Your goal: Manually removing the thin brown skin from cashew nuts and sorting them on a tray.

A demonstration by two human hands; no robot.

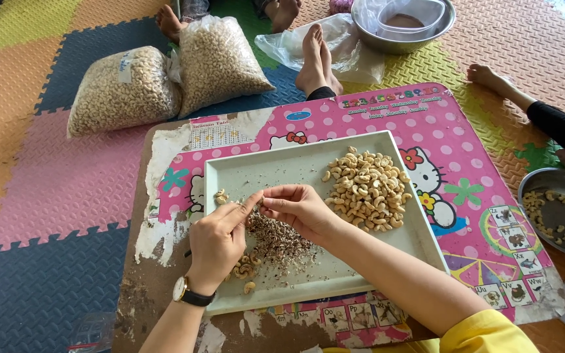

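Pale cashew nut [257, 198], tiny, is pinched between the fingertips of both hands over the left part of the white tray [308, 163]. The left hand [218, 238] and right hand [297, 208] are curled nearly closed around it. Brown skins [276, 243] lie just below. A heap of peeled nuts [367, 191] sits to the right. Two bags of nuts [165, 78] rest on the floor mat.

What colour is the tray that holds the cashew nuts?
The tray is pale grey-white, seen in the head view.

Cashew heap [367, 191] on tray [243, 173] right side
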